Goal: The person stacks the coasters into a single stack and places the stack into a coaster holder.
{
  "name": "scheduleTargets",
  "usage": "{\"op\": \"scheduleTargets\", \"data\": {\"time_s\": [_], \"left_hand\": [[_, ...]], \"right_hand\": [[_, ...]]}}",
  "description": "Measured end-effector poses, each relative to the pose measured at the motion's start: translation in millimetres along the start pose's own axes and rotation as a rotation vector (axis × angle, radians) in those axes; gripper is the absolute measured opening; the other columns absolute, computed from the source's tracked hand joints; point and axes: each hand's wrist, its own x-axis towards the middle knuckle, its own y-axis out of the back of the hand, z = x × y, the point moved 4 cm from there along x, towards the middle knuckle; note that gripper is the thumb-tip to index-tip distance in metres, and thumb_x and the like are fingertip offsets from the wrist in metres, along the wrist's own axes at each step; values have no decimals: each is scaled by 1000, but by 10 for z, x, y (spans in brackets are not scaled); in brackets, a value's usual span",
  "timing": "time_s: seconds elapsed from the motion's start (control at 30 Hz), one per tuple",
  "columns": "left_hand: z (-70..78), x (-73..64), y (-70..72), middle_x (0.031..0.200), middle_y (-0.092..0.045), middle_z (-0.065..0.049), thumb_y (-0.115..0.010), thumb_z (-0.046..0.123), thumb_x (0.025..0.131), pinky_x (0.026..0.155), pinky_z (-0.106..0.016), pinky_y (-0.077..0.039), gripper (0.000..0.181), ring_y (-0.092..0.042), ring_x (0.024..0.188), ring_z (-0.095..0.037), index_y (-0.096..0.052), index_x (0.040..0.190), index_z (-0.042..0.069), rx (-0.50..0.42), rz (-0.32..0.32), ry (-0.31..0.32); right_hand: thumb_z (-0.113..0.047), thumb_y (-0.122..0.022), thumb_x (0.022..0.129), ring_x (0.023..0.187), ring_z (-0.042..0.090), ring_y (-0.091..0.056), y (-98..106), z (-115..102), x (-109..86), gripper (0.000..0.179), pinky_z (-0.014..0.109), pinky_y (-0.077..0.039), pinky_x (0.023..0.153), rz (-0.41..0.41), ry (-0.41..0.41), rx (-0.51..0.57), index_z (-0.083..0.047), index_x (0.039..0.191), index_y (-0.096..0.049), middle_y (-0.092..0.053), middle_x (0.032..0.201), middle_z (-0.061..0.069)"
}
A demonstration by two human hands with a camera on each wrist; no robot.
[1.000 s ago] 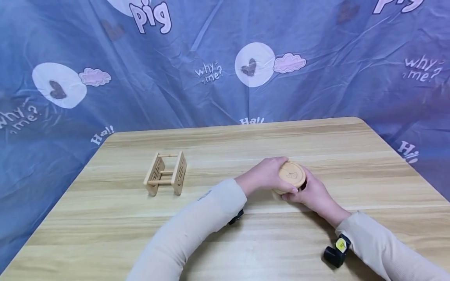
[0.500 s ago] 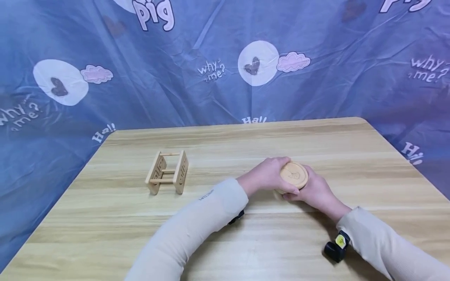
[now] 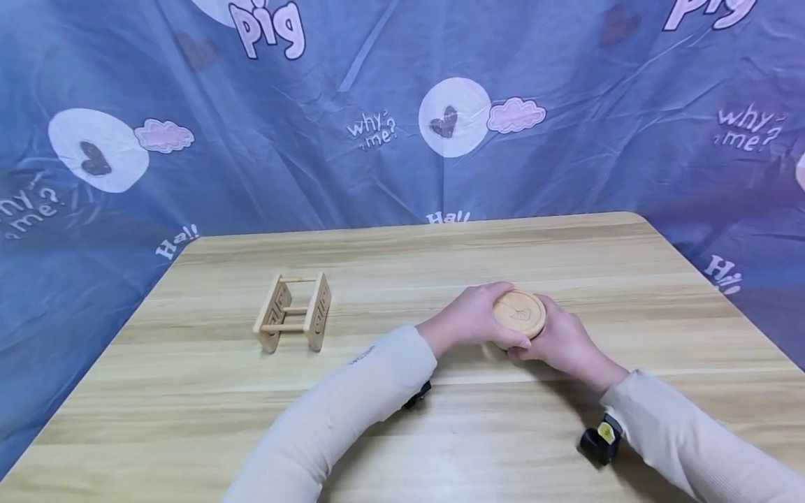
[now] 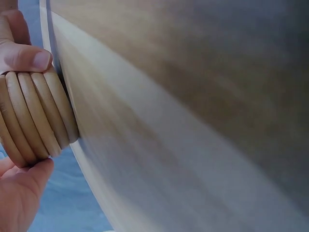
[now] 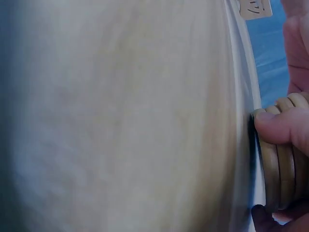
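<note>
A stack of round wooden coasters [image 3: 518,314] sits between my two hands right of the table's middle, the top one marked with a thin leaf-like drawing. My left hand [image 3: 474,316] grips it from the left, thumb along the near side. From the right, my right hand [image 3: 569,349] holds it with the thumb in front. In the left wrist view the layered edges of several coasters [image 4: 36,116] show, with the bottom one right at the tabletop. The right thumb [image 5: 285,126] presses on the coasters' rims in the right wrist view; most other fingers are hidden behind the stack.
A small wooden rack [image 3: 292,312] with two carved side panels and crossbars stands on the left part of the wood-grain table [image 3: 402,265]. A blue printed cloth [image 3: 314,140] hangs behind the table's far edge.
Both hands keep their grip on the stack. A dark gap beside the right hand, seen a second ago, no longer shows. The head view shifts slightly.
</note>
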Motion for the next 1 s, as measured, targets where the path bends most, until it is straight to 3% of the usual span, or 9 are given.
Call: {"op": "scheduleTargets", "data": {"time_s": [0.23,0.37,0.43,0.6,0.67,0.8,0.9,1.0], "left_hand": [[-109,-35,7,125,-57,0,-85,41,61,91,-26,-46,91,-54,106,-11,-41,138,18,-152,23,70],[-183,-52,14,125,-57,0,-83,40,64,93,-31,-45,89,-55,107,-13,-39,139,20,-234,40,90],[-207,-60,20,126,-55,0,-83,38,66,95,-31,-44,87,-54,109,-12,-39,139,19,-276,47,98],[-271,-86,31,127,-55,1,-82,32,69,97,-27,-42,81,-53,108,-9,-41,138,17,-410,70,128],[-309,-86,27,123,-56,2,-81,30,70,95,-26,-43,79,-54,103,-8,-42,137,17,-469,81,146],[-357,-80,25,115,-59,5,-81,25,71,91,-25,-44,75,-56,96,-7,-44,135,17,-566,99,164],[-375,-80,17,114,-60,5,-80,22,72,91,-25,-45,72,-57,95,-7,-44,135,16,-616,105,167],[-399,-102,7,120,-59,4,-79,21,73,94,-24,-45,72,-57,99,-7,-44,136,15,-646,119,172]], "right_hand": [[-23,-86,56,102,36,-55,47,-41,2,95,46,-48,83,-31,38,26,2,134,-38,-57,117,26],[-17,-84,59,107,35,-53,68,-31,34,96,45,-46,88,-55,80,86,1,138,-33,-52,125,26],[-15,-84,61,114,35,-50,69,-8,52,98,33,-45,92,-71,96,136,2,141,-29,-48,132,25],[-14,-82,66,126,36,-41,32,31,86,103,4,-37,87,-128,57,303,6,144,-18,-34,143,26],[-12,-80,69,125,34,-42,3,42,102,103,4,-39,87,-150,29,404,8,144,-13,-30,144,28],[0,-74,72,113,14,-52,-92,75,142,97,8,-43,88,-204,8,667,8,144,-10,-33,142,26],[9,-69,72,105,2,-54,-178,97,166,92,12,-44,91,-254,44,835,8,144,-11,-45,133,13],[12,-67,71,104,4,-56,-241,116,174,86,14,-45,92,-280,86,912,12,141,-15,-54,120,-3]]}}
